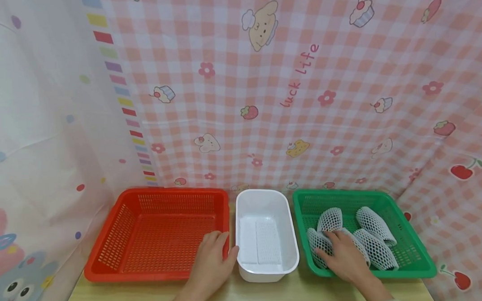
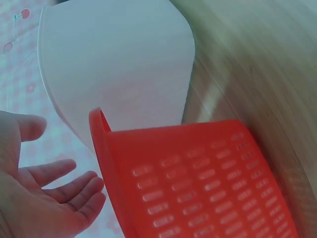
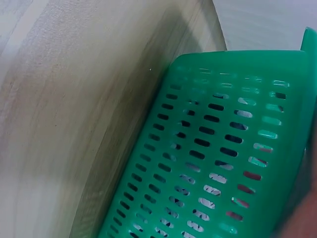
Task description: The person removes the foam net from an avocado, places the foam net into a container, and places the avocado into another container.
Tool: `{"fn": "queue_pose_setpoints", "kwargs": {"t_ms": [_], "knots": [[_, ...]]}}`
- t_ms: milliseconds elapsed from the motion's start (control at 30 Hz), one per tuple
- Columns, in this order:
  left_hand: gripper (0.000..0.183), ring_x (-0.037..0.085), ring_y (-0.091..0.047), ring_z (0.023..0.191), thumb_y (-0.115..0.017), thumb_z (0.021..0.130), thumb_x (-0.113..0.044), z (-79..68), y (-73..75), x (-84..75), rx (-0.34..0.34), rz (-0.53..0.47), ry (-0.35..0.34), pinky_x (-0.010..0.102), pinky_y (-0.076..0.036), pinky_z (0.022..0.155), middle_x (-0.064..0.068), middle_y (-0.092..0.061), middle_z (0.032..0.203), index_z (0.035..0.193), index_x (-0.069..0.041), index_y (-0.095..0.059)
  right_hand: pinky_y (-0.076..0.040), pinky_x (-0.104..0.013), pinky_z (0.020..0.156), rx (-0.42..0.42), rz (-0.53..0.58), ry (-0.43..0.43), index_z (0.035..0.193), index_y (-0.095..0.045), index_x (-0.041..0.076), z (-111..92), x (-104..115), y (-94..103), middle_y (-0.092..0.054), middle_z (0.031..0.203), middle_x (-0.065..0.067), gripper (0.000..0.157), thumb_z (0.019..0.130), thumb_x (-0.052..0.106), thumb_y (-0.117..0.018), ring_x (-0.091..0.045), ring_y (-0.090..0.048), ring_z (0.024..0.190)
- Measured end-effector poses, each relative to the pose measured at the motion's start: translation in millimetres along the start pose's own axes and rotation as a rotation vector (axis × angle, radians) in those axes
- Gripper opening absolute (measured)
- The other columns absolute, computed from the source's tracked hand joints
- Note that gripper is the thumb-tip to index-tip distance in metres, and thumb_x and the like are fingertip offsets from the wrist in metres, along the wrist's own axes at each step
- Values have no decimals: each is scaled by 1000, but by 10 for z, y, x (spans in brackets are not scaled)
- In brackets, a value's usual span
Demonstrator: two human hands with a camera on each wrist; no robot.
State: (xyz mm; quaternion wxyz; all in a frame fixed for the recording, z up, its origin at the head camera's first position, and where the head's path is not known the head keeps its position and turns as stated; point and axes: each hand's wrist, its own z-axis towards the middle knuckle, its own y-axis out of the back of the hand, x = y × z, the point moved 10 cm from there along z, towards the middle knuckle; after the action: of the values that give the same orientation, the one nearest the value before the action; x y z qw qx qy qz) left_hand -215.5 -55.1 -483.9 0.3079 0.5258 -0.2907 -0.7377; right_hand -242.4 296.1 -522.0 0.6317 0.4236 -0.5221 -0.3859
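Right grip (image 1: 344, 256), thumb apart, touches white foam-net sleeves (image 1: 375, 249) in the green basket (image 1: 412, 272), at the white tub's (image 1: 265, 239) three o'clock; hold undeterminable. Left grip (image 1: 211, 257): relaxed, empty, at the red basket's (image 1: 164, 234) four o'clock.

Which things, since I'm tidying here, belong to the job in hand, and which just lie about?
In the job, likely:
white netted items, right hand on some
green basket holding them
red basket, left hand at its edge
white bin, perhaps

Just surroundings:
patterned cloth
wooden table

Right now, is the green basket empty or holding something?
Holding something: the head view shows several white mesh sleeves lying inside the green basket, with the right hand over some of them.
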Motion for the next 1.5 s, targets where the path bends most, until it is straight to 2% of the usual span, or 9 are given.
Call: {"fn": "queue_pose_setpoints", "kwargs": {"t_ms": [200, 333, 433, 533, 900, 1133, 1500], "knots": [[34, 23, -56, 90, -75, 93, -25, 10, -6, -67, -23, 14, -16, 44, -50, 81, 8, -65, 93, 113, 3, -74, -49, -64, 96, 64, 6, -66, 133, -61, -9, 37, -54, -69, -62, 125, -29, 65, 93, 40, -77, -50, -59, 117], [21, 19, -51, 78, -74, 93, -24, 20, -32, -98, -16, 12, -26, 40, -47, 74, 1, -57, 77, 94, -3, -73, -49, -64, 96, 92, 22, -97, 131, -62, -11, 74, -78, -99, -63, 122, -30, 67, 91, 39, -79, -51, -60, 114], [18, 17, -49, 73, -75, 92, -22, 17, -50, -116, -11, 8, -34, 38, -45, 71, -4, -54, 70, 81, -8, -70, -50, -63, 94, 135, 24, -126, 130, -60, -15, 108, -105, -151, -64, 120, -31, 71, 89, 39, -80, -51, -62, 112], [19, 17, -51, 72, -76, 91, -20, 11, -70, -116, -10, 11, -34, 37, -46, 70, -4, -57, 70, 78, -8, -71, -51, -63, 94, 177, 31, -152, 131, -57, -18, 143, -127, -210, -64, 120, -33, 74, 89, 39, -80, -51, -62, 112], [19, 19, -56, 70, -75, 91, -17, -15, -92, -178, -12, 15, -58, 39, -49, 71, 7, -70, 73, 85, 0, -79, -47, -65, 101, 226, 37, -166, 134, -51, -21, 228, -97, -337, -61, 127, -38, 72, 87, 25, -79, -55, -58, 120], [20, 20, -59, 72, -75, 91, -17, -9, -115, -155, 2, 14, -38, 39, -51, 73, 10, -73, 77, 87, 1, -80, -45, -66, 104, 274, 66, -149, 137, -43, -26, 268, -111, -451, -56, 130, -42, 73, 79, 9, -70, -57, -55, 123], [19, 17, -55, 72, -76, 91, -17, -6, -120, -132, 19, -1, -11, 37, -49, 71, 7, -71, 76, 88, 2, -80, -46, -66, 100, 198, 97, -182, 137, -46, -23, 266, -86, -262, -56, 129, -43, 76, 84, 21, -77, -58, -55, 121]]}}
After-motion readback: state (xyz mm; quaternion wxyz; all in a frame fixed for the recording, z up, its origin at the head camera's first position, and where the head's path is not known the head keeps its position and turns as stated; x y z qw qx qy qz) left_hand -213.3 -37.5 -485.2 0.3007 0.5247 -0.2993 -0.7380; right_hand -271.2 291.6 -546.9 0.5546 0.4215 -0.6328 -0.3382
